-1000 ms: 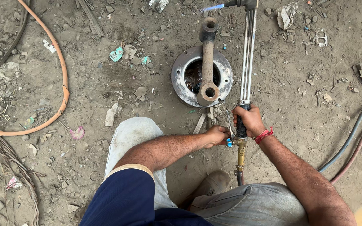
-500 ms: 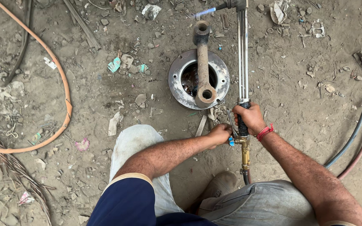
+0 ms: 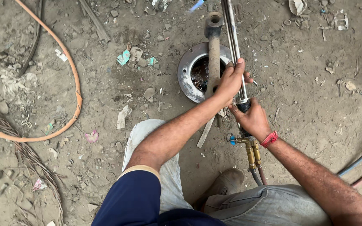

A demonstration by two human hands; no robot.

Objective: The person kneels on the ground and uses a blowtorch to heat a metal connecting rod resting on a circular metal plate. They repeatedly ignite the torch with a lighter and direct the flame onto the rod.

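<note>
Two hands hold one cutting torch [image 3: 233,46], whose long axis runs nearly straight away from the person, tip toward the top edge, brass valves [image 3: 251,151] at the near end; the right hand [image 3: 253,119] is closed round its dark grip; the left hand [image 3: 230,79] is wrapped round the twin tubes farther up; beside them a rusty pipe [image 3: 213,50] lies across a round metal flange [image 3: 186,71], its hollow dark with debris.

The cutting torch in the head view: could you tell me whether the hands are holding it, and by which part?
Yes. The right hand grips the cutting torch by its dark handle above the brass valves; the left hand holds its metal tubes further up.
</note>
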